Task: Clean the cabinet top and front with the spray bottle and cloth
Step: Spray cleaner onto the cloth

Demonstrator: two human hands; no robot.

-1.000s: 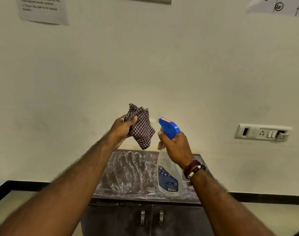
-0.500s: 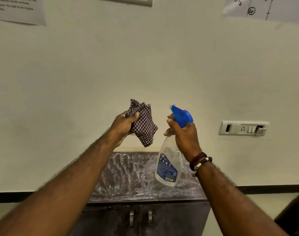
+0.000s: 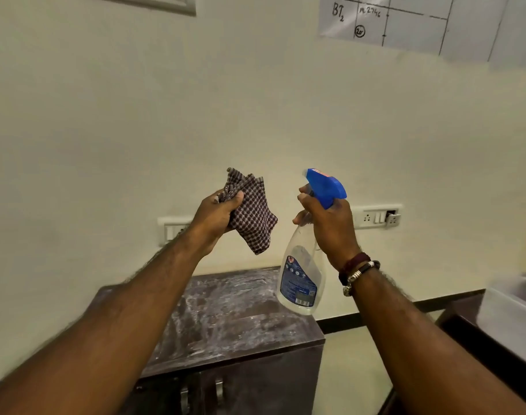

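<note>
Both of my hands were raised in front of the cream wall, above the cabinet (image 3: pixel 225 339). My left hand (image 3: pixel 215 215) was clenched around a bunched checked cloth (image 3: pixel 252 214), a woven fabric in dark and pale squares whose loose folds hung down past my fingers, above the cabinet's back edge. My right hand (image 3: pixel 327 226) gripped the neck of the spray bottle (image 3: pixel 300 283), with a finger on the trigger under the blue plastic spray head (image 3: pixel 326 187); its nozzle pointed toward the cloth. The bottle's body was clear, tapered plastic with a dark blue label, and it hung over the cabinet's right rear corner without touching it. The cabinet top (image 3: pixel 234 319) was a dark, flat slab streaked with whitish smears. Below it, two dark doors carried paired metal handles (image 3: pixel 218 387). A white switch plate (image 3: pixel 375 217) sat on the wall above and right of the cabinet.
</note>
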